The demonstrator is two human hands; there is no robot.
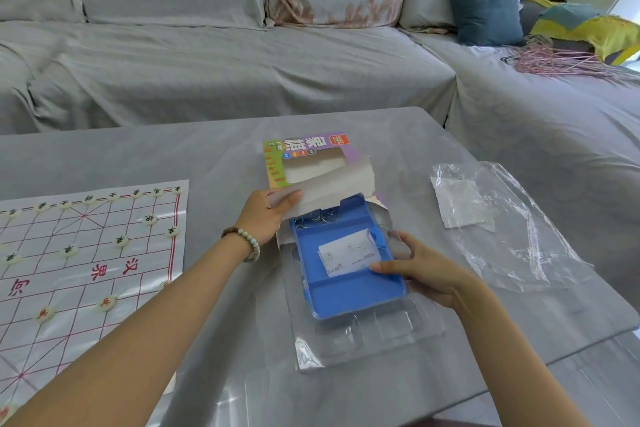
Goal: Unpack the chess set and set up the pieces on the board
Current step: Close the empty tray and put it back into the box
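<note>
A blue plastic tray (349,295) sticks halfway out of the colourful chess box (304,163) in the middle of the table. A white paper slip (348,255) lies in the tray. My left hand (266,218) grips the box's open white flap (329,187). My right hand (426,270) holds the tray's right edge, thumb on top. Under the tray lies a clear plastic insert (374,336). On the left the paper chess board (86,253) is spread flat, with several white round pieces (121,241) on it.
A crumpled clear plastic wrapper (502,222) lies on the table to the right. The grey table's edge (554,357) runs close by my right forearm. A grey covered sofa (242,62) stands behind, with a blue cushion (485,7).
</note>
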